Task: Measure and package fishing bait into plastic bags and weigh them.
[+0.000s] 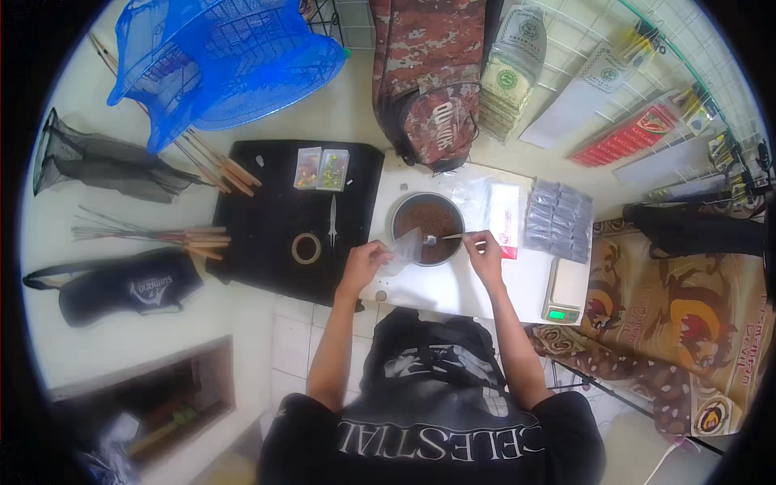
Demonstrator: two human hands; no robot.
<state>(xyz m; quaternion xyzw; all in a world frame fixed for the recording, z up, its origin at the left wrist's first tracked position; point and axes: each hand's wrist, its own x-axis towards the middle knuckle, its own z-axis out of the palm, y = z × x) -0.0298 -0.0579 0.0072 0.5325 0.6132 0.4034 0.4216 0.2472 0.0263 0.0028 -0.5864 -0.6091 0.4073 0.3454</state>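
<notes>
A round metal bowl (397, 212) holds brown granules (427, 213) and stands on the white tabletop. My left hand (365, 264) pinches a clear plastic bag (403, 253) at the bowl's near left rim. The bag's mouth reaches over the granules. From the right, my right hand (487, 254) grips the handle of a small metal spoon (450, 237), whose bowl end is over the granules beside the bag. Whether the bag has anything in it is hard to tell.
Right of the bowl are a white and red packet (504, 218), stacked grey packets (559, 217) and a digital scale (566, 291). Leftward, a black surface (267, 218) carries scissors (332, 224), a tape roll (306, 235) and small clear boxes (321, 170). A camouflage bag (433, 91) hangs behind.
</notes>
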